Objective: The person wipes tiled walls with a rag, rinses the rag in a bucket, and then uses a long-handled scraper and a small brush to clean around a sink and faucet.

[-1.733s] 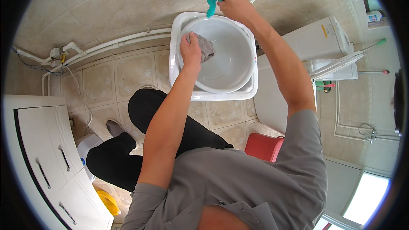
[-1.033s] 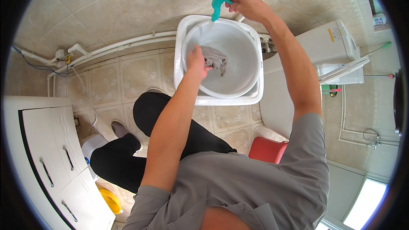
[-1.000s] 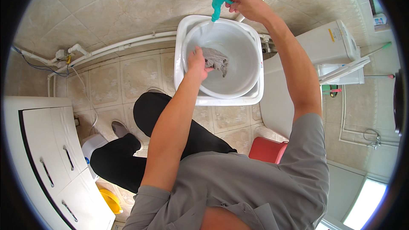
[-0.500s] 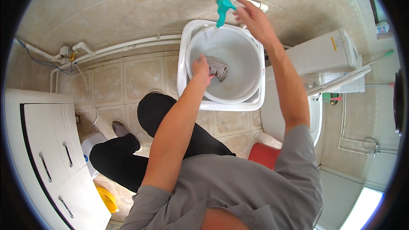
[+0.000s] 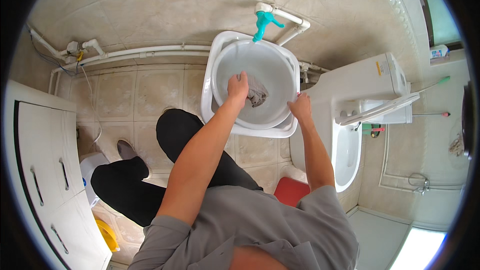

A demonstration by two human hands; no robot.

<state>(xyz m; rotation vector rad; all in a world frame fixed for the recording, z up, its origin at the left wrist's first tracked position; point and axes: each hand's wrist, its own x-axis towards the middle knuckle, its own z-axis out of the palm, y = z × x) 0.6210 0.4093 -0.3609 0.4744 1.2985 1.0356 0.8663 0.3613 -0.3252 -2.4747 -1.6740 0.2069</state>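
Note:
A round white basin (image 5: pixel 218 65) sits inside a larger squarish white tub (image 5: pixel 206 99). In the basin a wet-looking grey cloth (image 5: pixel 258 93), darker at its lower end, lies low beside my left hand (image 5: pixel 238 89). That hand is closed on the cloth's upper part, and its palm side is hidden. My right hand (image 5: pixel 300 106) is at the right-hand edge of the basin, thumb on the inner side and fingers curled over the rim. Above the far rim, a teal tap (image 5: pixel 263 24) points down into the basin; I cannot make out a stream from it.
A white toilet (image 5: pixel 347 162) with raised lid stands right of the tub. White pipes (image 5: pixel 150 52) run along the tiled wall. On the left is a white drawer cabinet (image 5: pixel 47 150), with a yellow basin (image 5: pixel 107 235) beside it. A red stool (image 5: pixel 291 191) is close to my right side.
My right hand has come down from the tap handle to the basin's right rim. The stream seen below the tap no longer shows. My left hand stays with the cloth. The view has shifted.

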